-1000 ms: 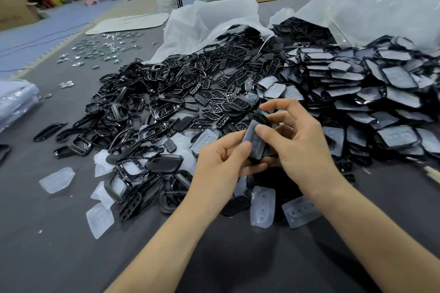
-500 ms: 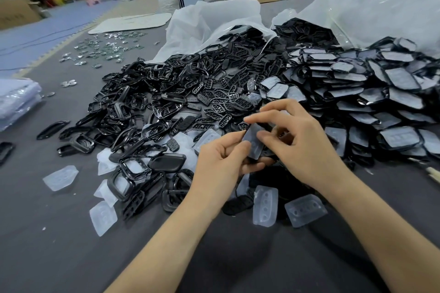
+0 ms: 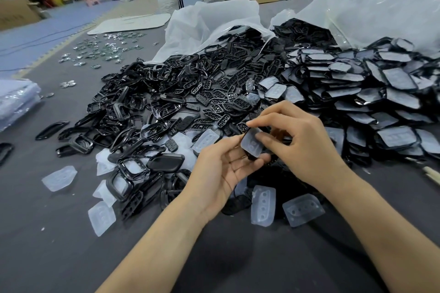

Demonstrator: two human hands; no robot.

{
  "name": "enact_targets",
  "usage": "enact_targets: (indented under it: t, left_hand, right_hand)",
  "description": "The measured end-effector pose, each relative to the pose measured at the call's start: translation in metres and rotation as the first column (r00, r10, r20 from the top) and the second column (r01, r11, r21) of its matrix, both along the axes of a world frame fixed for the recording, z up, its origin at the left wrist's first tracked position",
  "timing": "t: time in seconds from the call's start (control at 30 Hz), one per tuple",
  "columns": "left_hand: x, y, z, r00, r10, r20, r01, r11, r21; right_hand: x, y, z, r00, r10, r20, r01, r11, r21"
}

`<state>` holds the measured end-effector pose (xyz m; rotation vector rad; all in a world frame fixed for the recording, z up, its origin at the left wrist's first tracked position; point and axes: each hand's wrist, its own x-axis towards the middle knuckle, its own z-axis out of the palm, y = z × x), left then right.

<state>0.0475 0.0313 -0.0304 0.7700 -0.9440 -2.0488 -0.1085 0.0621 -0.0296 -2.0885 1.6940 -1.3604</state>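
Now the fingers [image 3: 266, 120] of my right hand [image 3: 303, 147] and left hand [image 3: 220, 171] pinch a translucent button pad [image 3: 252, 144] above the table [image 3: 59, 252], just in front of the heap of black shells [image 3: 147, 112].

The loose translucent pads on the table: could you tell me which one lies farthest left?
The translucent pad alone on the grey cloth, clear of the black frame pile; all others lie further right.
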Motion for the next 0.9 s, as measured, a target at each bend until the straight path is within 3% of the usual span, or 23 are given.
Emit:
enact_targets:
  t: [0.37,0.6,0.7,0.8,0.9]
  left_hand:
    - [-0.001,0.001,-0.004,0.995,-0.002,0.104,0.017,0.989,-0.147]
    - [-0.002,0.0,-0.002,0.997,0.047,0.067,-0.042,0.996,-0.076]
    - [-0.001,-0.003,-0.003,0.993,0.097,0.069,-0.093,0.994,-0.059]
    - [0.0,-0.005,-0.004,0.984,0.151,0.091,-0.144,0.986,-0.084]
    - [0.001,-0.007,-0.008,0.972,0.206,0.115,-0.188,0.971,-0.148]
  right_hand:
    - [0.001,-0.005,-0.011,0.998,-0.051,-0.023,0.046,0.979,-0.2]
    - [0.006,-0.005,-0.012,0.993,-0.017,-0.114,-0.004,0.984,-0.18]
    - [0.009,-0.004,-0.01,0.993,-0.023,0.115,0.037,0.992,-0.125]
    - [0.005,-0.001,-0.001,0.899,-0.063,0.433,0.106,0.991,-0.076]
    - [-0.001,0.004,0.008,0.828,-0.026,0.56,0.047,0.999,-0.024]
